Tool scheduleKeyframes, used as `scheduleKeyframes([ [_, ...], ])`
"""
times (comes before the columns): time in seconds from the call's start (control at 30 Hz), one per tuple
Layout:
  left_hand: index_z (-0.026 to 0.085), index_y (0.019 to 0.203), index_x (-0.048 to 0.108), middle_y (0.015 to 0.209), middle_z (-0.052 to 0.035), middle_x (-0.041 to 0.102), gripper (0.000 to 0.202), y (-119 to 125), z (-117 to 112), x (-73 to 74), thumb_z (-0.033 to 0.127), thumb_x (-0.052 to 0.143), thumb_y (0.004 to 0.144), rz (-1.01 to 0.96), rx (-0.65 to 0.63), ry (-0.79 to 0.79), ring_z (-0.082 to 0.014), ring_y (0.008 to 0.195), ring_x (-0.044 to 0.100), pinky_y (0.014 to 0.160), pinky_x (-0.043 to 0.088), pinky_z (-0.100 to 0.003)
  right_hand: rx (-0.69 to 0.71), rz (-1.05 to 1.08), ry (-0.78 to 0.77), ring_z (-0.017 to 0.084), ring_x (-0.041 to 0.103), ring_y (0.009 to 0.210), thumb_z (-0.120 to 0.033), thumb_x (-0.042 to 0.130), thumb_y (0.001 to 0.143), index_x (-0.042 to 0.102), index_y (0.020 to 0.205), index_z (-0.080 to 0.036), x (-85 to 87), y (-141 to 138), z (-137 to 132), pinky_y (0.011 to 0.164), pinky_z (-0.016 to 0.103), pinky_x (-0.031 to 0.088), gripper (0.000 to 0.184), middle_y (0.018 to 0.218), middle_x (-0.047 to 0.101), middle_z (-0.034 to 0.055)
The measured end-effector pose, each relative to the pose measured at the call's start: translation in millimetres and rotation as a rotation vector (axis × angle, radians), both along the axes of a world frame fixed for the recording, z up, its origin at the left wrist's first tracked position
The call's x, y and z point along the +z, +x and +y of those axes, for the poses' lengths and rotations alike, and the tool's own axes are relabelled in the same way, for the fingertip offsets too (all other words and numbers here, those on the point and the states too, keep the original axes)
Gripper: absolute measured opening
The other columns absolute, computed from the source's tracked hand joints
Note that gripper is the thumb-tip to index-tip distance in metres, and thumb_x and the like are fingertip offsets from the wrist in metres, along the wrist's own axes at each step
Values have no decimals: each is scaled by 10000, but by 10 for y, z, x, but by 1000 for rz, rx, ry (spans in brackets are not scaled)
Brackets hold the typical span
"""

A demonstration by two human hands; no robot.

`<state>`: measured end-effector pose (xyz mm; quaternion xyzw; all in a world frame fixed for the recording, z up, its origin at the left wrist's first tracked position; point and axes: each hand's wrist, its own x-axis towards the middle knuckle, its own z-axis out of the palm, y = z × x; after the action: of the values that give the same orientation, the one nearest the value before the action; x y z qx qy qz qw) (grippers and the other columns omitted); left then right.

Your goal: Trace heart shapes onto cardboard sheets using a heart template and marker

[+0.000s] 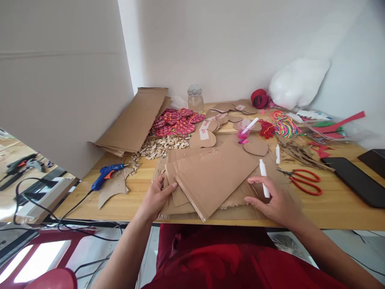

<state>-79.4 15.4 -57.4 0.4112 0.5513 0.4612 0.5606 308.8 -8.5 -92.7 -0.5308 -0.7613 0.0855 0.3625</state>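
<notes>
My left hand (158, 196) grips the left edge of a brown cardboard sheet (218, 176), its thumb lying on top. That sheet rests at an angle over more cardboard pieces (180, 206) at the table's front edge. My right hand (273, 200) is by the sheet's right side, thumb and index finger spread apart with nothing between them. Close behind those fingers a white marker (263, 176) lies on the cardboard. A second white marker (277, 154) is farther back, near a cut cardboard heart (255, 147).
Red-handled scissors (306, 180) and a black phone (355, 180) lie on the right. On the left is a blue glue gun (106, 176) with its cord. Behind are pale shells (164, 145), patterned fabric pieces (174, 122), a jar (195, 100) and coloured yarn (284, 124).
</notes>
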Motion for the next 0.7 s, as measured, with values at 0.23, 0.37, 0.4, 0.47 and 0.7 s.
scheduleKeyframes([
  [0.23, 208, 1407, 539, 1373, -147, 702, 744, -51, -343, 72, 427, 878, 781, -189, -44, -21, -313, 1158, 732, 950, 623, -391, -322, 634, -50, 277, 710, 1086, -544, 770, 811, 545, 1170, -275, 7, 48, 152, 874, 446, 609, 502, 1319, 646, 127],
  [0.37, 213, 1347, 611, 1305, -147, 737, 656, -149, -490, 41, 439, 872, 789, -152, -76, -88, -324, 1112, 752, 914, 638, -402, -338, 721, -104, 265, 698, 1049, -527, 829, 737, 562, 1094, -283, 21, 62, 260, 929, 460, 590, 509, 1227, 684, 101],
  [0.4, 223, 1347, 621, 1281, -139, 748, 652, -166, -512, 32, 443, 873, 787, -146, -67, -93, -325, 1099, 758, 899, 643, -405, -338, 691, -126, 259, 694, 995, -520, 833, 733, 577, 1076, -283, 19, 66, 267, 882, 446, 591, 489, 1140, 699, 83],
  [0.47, 234, 1343, 639, 1235, -126, 766, 656, -197, -536, 19, 456, 879, 775, -130, -26, -83, -323, 1083, 763, 876, 650, -403, -327, 610, -184, 231, 656, 822, -519, 818, 751, 614, 1062, -278, 7, 83, 265, 746, 405, 565, 444, 923, 677, 35],
  [0.7, 199, 1231, 649, 1098, -103, 792, 690, -482, -486, 60, 502, 931, 680, -97, 246, -12, -290, 989, 778, 852, 651, -398, -447, 793, -137, 199, 476, 641, -533, 791, 760, 602, 955, -289, -30, 151, 285, 587, 369, 393, 365, 745, 539, -7],
])
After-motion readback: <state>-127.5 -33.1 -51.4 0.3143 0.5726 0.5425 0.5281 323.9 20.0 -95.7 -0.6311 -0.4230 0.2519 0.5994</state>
